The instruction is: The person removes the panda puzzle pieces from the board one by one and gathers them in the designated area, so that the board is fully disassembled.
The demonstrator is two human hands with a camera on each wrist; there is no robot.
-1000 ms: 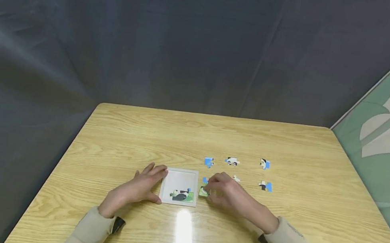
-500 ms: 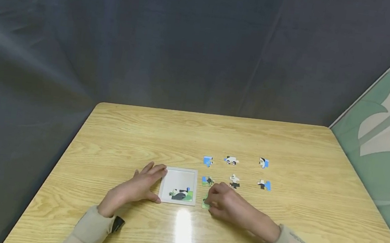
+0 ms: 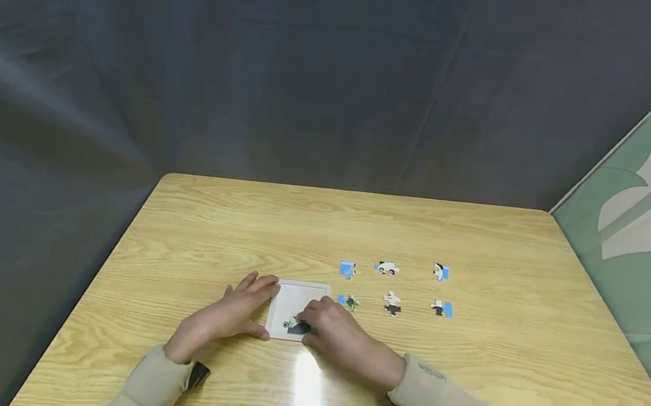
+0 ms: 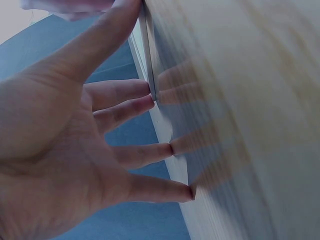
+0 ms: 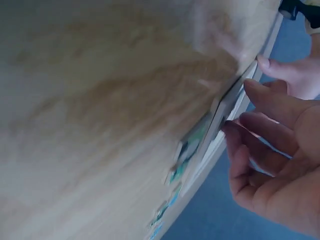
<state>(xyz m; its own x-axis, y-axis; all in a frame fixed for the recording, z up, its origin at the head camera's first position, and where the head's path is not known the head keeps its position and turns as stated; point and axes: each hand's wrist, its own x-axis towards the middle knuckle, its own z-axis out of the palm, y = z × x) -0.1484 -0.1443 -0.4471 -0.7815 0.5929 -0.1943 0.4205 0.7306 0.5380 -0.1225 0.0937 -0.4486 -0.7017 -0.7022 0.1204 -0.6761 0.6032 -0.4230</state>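
A shallow white puzzle tray (image 3: 302, 283) lies on the table, with panda-picture puzzle pieces (image 3: 297, 328) along its near side. My left hand (image 3: 228, 319) rests at the tray's left side; thumb and fingertips touch its corners. In the left wrist view its fingers are straight and spread. My right hand (image 3: 340, 339) is over the tray's right side, fingertips at the pieces inside and covering part of them. The right wrist view shows thumb and forefinger apart at the tray, holding no visible piece. A green puzzle piece (image 5: 192, 142) lies on the table beside the tray.
Beyond the right hand lie loose puzzle pieces: a blue one (image 3: 347, 269), a white one with black spots (image 3: 387, 268), a blue-and-white one (image 3: 441, 272) and several more. A dark curtain (image 3: 339, 84) hangs behind the wooden table (image 3: 227, 218); patterned fabric (image 3: 647, 233) borders the right.
My right hand shifted the green piece slightly nearer and away from the tray, let it go, then moved left over the tray. The left hand has stayed put.
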